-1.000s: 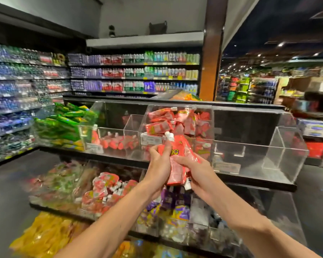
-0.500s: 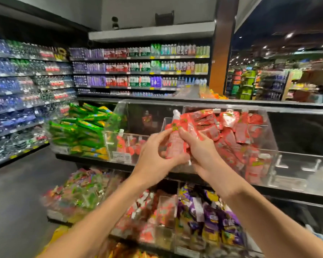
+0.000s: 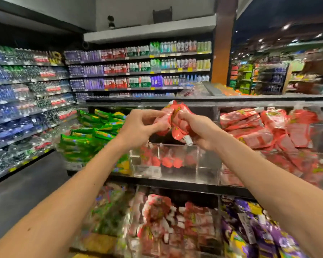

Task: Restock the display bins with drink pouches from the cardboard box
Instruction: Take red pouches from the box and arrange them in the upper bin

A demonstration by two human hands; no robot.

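We hold a small bunch of red drink pouches [image 3: 177,119] above the front rim of the middle clear bin [image 3: 177,146] on the upper shelf [image 3: 175,184]. Our left hand [image 3: 138,127] pinches the bunch's left edge between thumb and fingertips. Our right hand [image 3: 200,129] curls round the rest, one white cap [image 3: 188,141] pointing down. Green pouches [image 3: 93,135] fill the shelf's left end, and piled red pouches [image 3: 259,131] fill its right.

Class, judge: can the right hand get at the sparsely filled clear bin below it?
Likely yes: the right hand hangs just above the bin, whose top looks open; it holds pouches, though.
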